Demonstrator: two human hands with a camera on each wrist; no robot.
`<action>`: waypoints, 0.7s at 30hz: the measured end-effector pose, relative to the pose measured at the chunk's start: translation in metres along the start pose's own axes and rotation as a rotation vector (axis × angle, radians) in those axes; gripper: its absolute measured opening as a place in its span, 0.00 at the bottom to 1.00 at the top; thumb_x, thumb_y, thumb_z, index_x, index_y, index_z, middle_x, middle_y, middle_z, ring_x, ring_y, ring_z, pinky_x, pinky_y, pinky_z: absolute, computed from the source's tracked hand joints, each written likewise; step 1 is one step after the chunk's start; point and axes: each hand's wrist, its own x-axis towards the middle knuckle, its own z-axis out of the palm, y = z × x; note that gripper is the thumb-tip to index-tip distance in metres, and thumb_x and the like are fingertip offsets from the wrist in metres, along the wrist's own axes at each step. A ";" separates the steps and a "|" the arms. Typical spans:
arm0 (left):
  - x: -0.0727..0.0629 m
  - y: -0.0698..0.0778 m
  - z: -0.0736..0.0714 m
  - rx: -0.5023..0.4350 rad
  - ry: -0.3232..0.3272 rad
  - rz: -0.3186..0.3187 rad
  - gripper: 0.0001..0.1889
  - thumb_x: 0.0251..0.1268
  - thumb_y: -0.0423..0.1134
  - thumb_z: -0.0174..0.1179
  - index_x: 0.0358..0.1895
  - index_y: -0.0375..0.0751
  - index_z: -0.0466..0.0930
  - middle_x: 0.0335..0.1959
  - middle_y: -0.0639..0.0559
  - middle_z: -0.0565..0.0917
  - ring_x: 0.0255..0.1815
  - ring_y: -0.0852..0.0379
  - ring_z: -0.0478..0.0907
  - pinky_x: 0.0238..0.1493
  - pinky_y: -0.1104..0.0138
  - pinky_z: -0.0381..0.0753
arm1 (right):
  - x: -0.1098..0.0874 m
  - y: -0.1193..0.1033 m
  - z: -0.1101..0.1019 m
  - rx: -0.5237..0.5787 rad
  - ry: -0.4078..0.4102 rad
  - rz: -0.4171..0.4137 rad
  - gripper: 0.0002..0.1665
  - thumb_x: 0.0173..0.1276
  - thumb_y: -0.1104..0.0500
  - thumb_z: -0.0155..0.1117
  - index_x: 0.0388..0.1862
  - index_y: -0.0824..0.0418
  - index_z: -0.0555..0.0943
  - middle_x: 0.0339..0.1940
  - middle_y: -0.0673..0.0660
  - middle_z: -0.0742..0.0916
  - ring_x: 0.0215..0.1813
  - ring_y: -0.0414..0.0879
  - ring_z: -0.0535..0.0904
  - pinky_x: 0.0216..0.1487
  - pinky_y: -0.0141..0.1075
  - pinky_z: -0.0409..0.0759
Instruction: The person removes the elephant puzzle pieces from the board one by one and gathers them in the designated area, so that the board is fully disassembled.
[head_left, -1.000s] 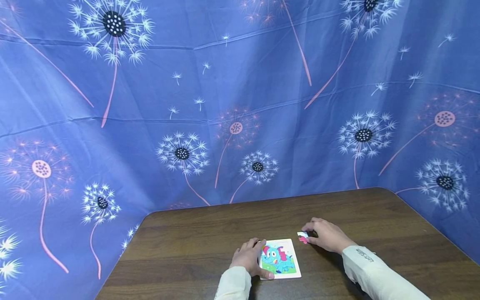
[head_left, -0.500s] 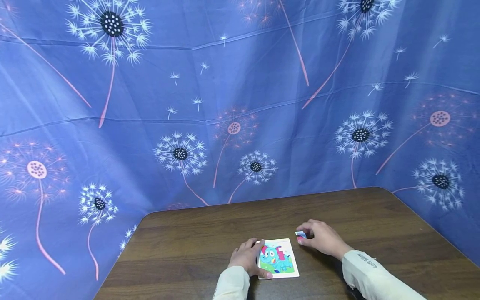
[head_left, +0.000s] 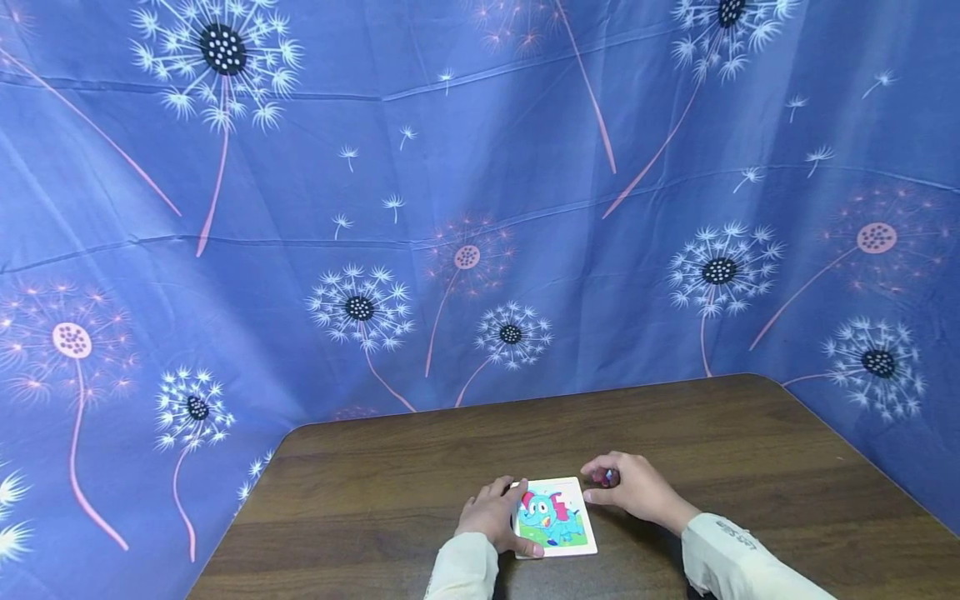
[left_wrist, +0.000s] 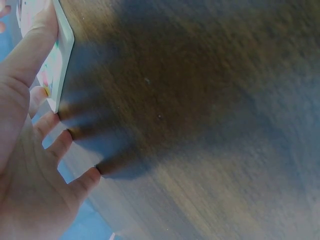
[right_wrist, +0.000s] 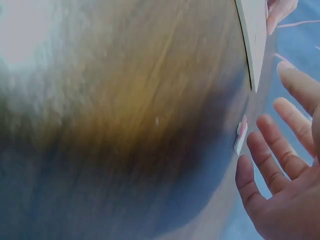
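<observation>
A white-edged puzzle board (head_left: 591, 537) with a blue cartoon elephant picture lies on the table. My left hand (head_left: 491, 518) rests along its left side, thumb at the near edge and index finger at the far corner. In the left wrist view the other fingers (left_wrist: 60, 145) reach down beside the board, fairly straight. Just right of the board is my right hand (head_left: 637, 490), thumb and fingers apart. A small pink and blue puzzle piece (head_left: 606, 477) shows in the gap, partly hidden. In the right wrist view this piece (right_wrist: 241, 135) sits beyond the spread fingers.
The brown wooden table (head_left: 405, 475) extends around both hands, its far edge against a blue dandelion-print cloth (head_left: 480, 167). White sleeves cover both forearms.
My right hand has shifted left towards the board, and its thumb and fingers stand farther apart. The piece has tilted and is more hidden by the hand. My left hand stays at the board.
</observation>
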 end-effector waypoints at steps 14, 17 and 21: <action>0.001 -0.002 0.002 0.019 0.004 0.004 0.51 0.41 0.55 0.83 0.74 0.49 0.71 0.70 0.45 0.72 0.70 0.40 0.69 0.67 0.41 0.68 | -0.005 -0.010 0.009 0.090 -0.059 0.013 0.15 0.57 0.57 0.80 0.42 0.61 0.88 0.32 0.49 0.82 0.33 0.41 0.73 0.32 0.32 0.73; 0.001 -0.002 0.002 0.021 0.000 -0.001 0.51 0.42 0.55 0.82 0.74 0.49 0.71 0.70 0.45 0.72 0.70 0.40 0.69 0.68 0.41 0.68 | -0.005 -0.012 0.011 0.086 -0.070 0.010 0.15 0.57 0.57 0.80 0.42 0.60 0.88 0.33 0.49 0.81 0.33 0.40 0.73 0.31 0.32 0.72; 0.001 -0.002 0.002 0.030 -0.001 -0.002 0.51 0.42 0.55 0.82 0.74 0.49 0.70 0.70 0.45 0.71 0.70 0.40 0.69 0.68 0.41 0.68 | -0.006 -0.011 0.015 0.063 -0.074 -0.019 0.14 0.57 0.57 0.80 0.41 0.60 0.89 0.32 0.48 0.81 0.31 0.36 0.71 0.30 0.32 0.72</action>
